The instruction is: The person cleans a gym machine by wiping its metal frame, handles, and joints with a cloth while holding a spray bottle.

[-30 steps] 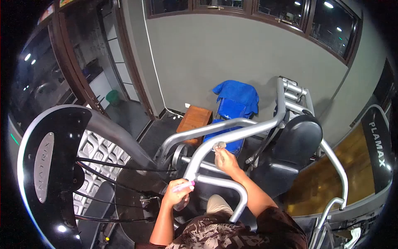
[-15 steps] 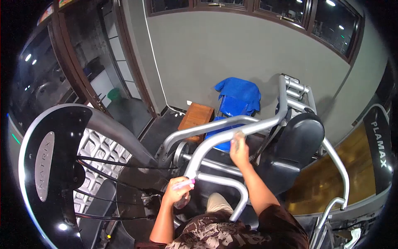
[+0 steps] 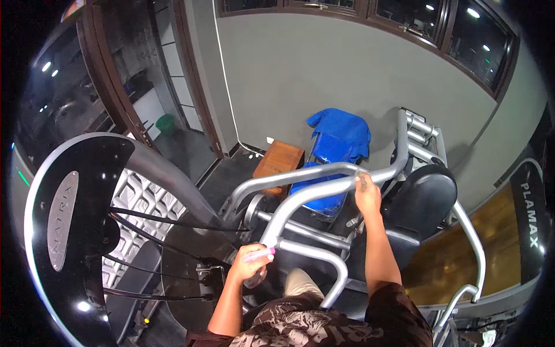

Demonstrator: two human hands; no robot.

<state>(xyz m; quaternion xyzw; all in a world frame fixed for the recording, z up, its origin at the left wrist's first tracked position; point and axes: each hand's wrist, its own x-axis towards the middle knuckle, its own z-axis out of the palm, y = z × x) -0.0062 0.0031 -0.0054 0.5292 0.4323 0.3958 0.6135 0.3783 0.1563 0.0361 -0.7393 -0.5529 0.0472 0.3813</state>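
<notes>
Bottle [image 3: 258, 255], clear with a pink tip, sits in the left hand [image 3: 244, 267], whose grip is wrapped around it just beside the foot of the upper silver tube [image 3: 317, 191]. Next to it, one lower silver handle [image 3: 312, 250] bends back toward the torso. Farther along the upper tube, the right hand [image 3: 368, 199] rests with its fingers on the metal; from my remote feed I cannot tell whether that grip closes around the tube or pinches something against it. For this stretch, I judge it best to let the fingers follow the curve with light, even pressure, wrist loose, the bottle firm and apart from the metal.

I count two hands, one bottle and, beyond the right hand, one black backrest [image 3: 425, 196]. Farther off I count one wooden box [image 3: 281, 159], one blue cloth [image 3: 342, 128] draped over one blue chair [image 3: 332, 151], and one green bin [image 3: 166, 124].
</notes>
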